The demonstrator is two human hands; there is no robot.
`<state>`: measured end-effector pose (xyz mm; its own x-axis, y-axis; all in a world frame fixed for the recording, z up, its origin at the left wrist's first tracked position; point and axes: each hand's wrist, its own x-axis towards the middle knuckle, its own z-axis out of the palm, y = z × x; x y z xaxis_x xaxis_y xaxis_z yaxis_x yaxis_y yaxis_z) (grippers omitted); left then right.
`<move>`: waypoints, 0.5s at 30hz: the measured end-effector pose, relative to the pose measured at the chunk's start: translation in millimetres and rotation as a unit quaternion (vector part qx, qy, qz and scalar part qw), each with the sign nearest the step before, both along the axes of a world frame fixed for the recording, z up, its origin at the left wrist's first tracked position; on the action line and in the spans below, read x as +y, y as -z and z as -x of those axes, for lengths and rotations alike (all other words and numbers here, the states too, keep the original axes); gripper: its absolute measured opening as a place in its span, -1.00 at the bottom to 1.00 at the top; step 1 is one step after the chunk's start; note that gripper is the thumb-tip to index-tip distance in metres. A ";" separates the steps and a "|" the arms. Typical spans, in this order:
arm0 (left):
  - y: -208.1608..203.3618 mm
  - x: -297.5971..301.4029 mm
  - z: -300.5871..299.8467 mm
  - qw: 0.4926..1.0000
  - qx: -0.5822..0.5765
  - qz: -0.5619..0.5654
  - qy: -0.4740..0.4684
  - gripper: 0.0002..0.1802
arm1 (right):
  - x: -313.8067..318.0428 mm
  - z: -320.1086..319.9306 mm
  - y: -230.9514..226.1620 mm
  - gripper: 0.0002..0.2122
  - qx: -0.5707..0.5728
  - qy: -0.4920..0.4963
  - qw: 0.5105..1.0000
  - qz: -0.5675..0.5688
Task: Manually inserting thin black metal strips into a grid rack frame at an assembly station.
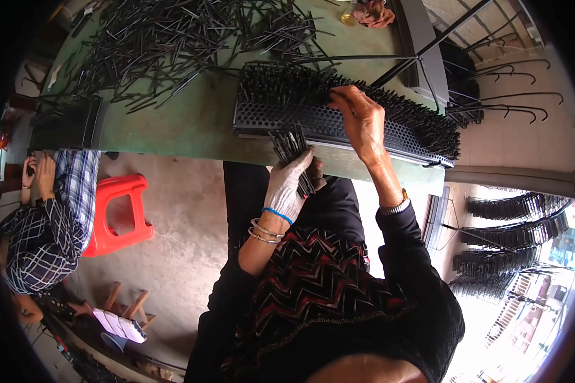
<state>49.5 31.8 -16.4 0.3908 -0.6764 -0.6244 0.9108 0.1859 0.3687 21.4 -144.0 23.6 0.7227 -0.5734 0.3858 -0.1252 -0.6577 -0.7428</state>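
My left hand (pixel 286 186), in a white knit glove, is closed around a bundle of thin black sticks (pixel 292 144) just off the table's front edge. Bare and bent at the wrist, my right hand (pixel 362 120) reaches over a long black perforated rack (pixel 281 117). Its thumb and fingertips are pinched together by the rack's rows of holes; what they hold, if anything, is hidden. Many black sticks (pixel 275 83) stand upright in the rack's far rows and right end, while round holes show along its near side.
Loose black sticks (pixel 172 38) lie heaped on the green table (pixel 172 131). A black metal frame with hooked rods (pixel 511 105) juts over its right side. Left stand a red plastic stool (pixel 118 217) and a person in a checked shirt (pixel 45 246). Black racks (pixel 505 236) hang lower right.
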 end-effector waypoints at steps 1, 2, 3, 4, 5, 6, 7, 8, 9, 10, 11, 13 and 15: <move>-0.4 -0.4 0.0 1.000 0.000 0.000 0.001 -0.88 | -0.9 -1.7 -1.0 -0.89 0.011 -0.020 0.998 0.062; -1.2 -0.7 -0.1 1.000 -0.007 -0.011 0.004 -0.88 | -1.9 -3.9 -1.3 -0.88 0.021 -0.039 0.991 0.124; -1.9 -0.3 -0.2 1.000 -0.016 -0.024 0.007 -0.89 | -0.7 -8.3 0.0 -0.86 0.030 -0.038 0.993 0.110; -1.3 0.3 0.1 1.000 -0.016 -0.024 0.007 -0.89 | -1.0 -9.9 -1.7 -0.86 0.029 -0.038 0.993 0.110; 0.0 1.0 0.7 1.000 -0.013 -0.015 0.000 -0.89 | -1.5 -11.2 -5.3 -0.85 0.042 -0.035 0.988 0.146; 0.8 1.6 1.5 1.000 -0.010 -0.006 -0.006 -0.89 | -1.9 -11.7 -8.8 -0.85 0.055 -0.030 0.981 0.182; 1.0 2.3 1.9 1.000 -0.011 -0.005 -0.005 -0.89 | -5.2 -12.9 -6.3 -0.85 0.055 -0.028 0.981 0.182; 0.9 3.0 2.2 1.000 -0.011 0.002 -0.007 -0.89 | -10.1 -15.0 -1.0 -0.84 0.067 -0.047 0.973 0.214; -0.4 3.2 2.1 1.000 -0.011 0.010 -0.009 -0.90 | -11.9 -16.2 0.8 -0.83 0.079 -0.066 0.964 0.246; -2.6 3.6 2.7 1.000 -0.012 0.011 -0.008 -0.90 | -11.9 -14.0 1.8 -0.83 0.078 -0.064 0.964 0.247; -5.9 4.4 3.6 1.000 -0.002 0.008 -0.011 -0.88 | -11.0 -11.1 2.1 -0.83 0.090 -0.062 0.956 0.274; -7.2 4.9 3.5 1.000 0.006 0.006 -0.015 -0.87 | -10.2 -7.8 5.7 -0.78 0.109 -0.056 0.951 0.285; -5.1 6.4 2.8 1.000 -0.010 0.020 -0.010 -0.85 | -1.7 -4.8 4.4 -0.75 0.068 -0.049 0.960 0.266</move>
